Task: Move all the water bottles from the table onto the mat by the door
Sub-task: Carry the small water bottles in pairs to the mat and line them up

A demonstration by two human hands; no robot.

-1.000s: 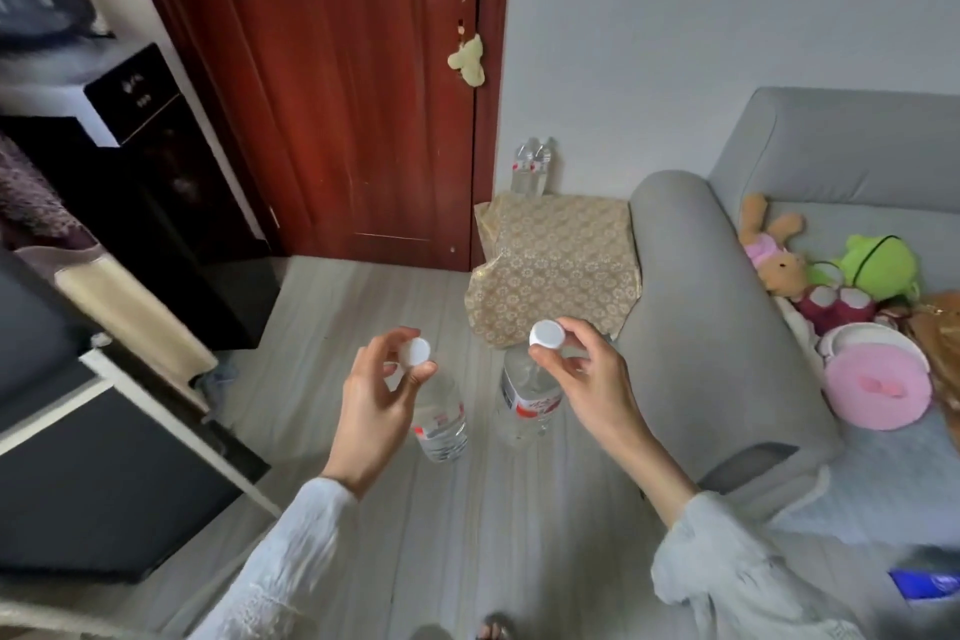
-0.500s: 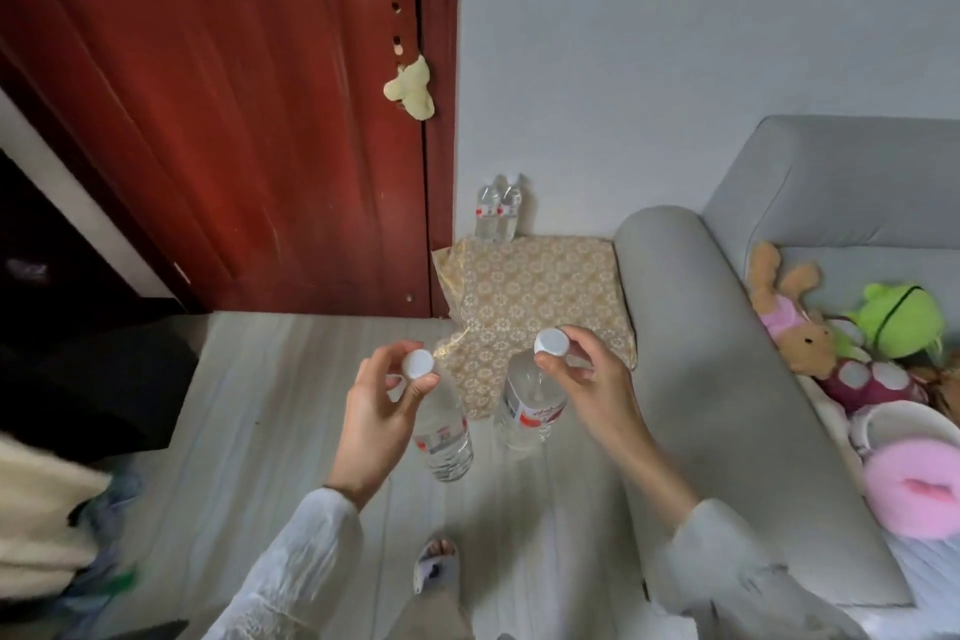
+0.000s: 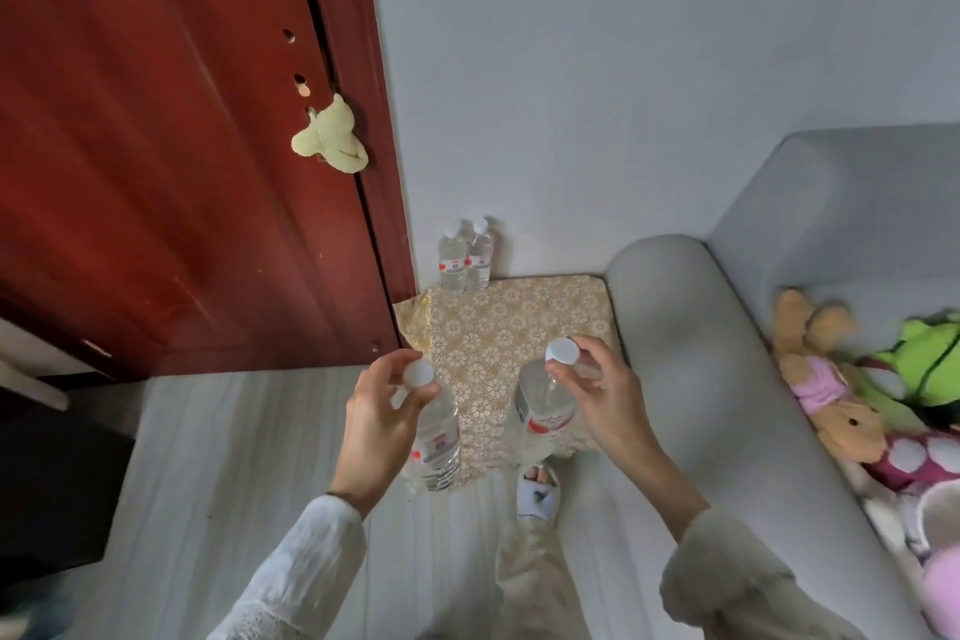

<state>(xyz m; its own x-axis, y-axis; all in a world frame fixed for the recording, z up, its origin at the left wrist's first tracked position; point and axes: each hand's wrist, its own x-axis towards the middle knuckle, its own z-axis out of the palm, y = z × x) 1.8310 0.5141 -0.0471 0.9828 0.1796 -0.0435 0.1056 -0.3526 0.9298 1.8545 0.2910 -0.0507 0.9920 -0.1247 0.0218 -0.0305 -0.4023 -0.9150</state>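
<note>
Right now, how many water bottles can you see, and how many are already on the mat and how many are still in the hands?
On the mat by the wall: 2, one bottle and its neighbour
In the left hand: 1 bottle
In the right hand: 1 bottle
Total: 4

The bottle in my left hand (image 3: 371,424) is clear, glossy plastic (image 3: 434,437) with a smooth white cap; so is the one in my right hand (image 3: 605,398), its paper-like label (image 3: 545,418) red and white. Beyond them the mat (image 3: 511,327) looks like woven cloth, gold with a faint sheen. Left of the mat, the door (image 3: 182,146) is polished reddish wood. Right of it, the sofa arm (image 3: 691,343) is matt grey fabric.
</note>
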